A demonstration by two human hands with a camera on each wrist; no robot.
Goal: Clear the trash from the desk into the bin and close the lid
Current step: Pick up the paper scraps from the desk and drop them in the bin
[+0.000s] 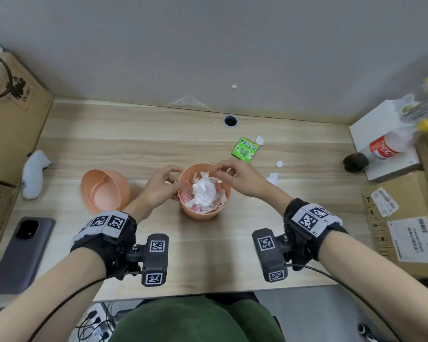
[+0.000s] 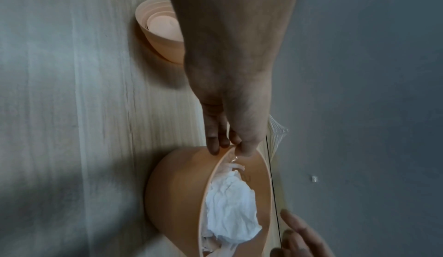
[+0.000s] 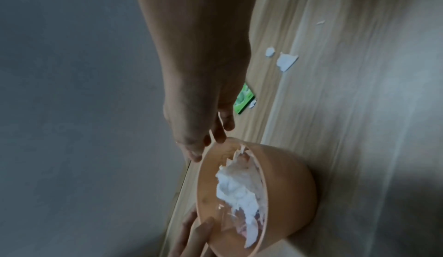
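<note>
**Bin nearly full, lid off, scraps left on the table**

Bin (image 1: 204, 213) stands mid-table, toward the near edge: a small round tub of smooth peach plastic, packed with a crumpled white tissue wad (image 1: 205, 191) over pink and white paper strips. A thin clear film, probably a liner, shows at the rim. The left hand (image 1: 158, 186) pinches that rim and film on its side, thumb inside, fingers outside. The right hand (image 1: 235, 178) hovers over the far-right rim with fingers loosely curled; whether that grip is clamped on the film or on nothing, I cannot tell.

The lid (image 1: 105, 191), a matching peach dome, lies tipped on its side just left of the bin. Toward the far right of the table lie a glossy green gum packet (image 1: 245, 149) and several torn white paper bits (image 1: 272, 178).

What could go wrong, as I judge it: the tub is light and the heap rises close to the rim, so a tug on the slippery film could tilt the bin or drag strips back out. Adding the packet and scraps without pressing the springy tissue down may keep the lid from seating. The small flat bits will be fiddly to lift off the smooth wood-grain top.
</note>
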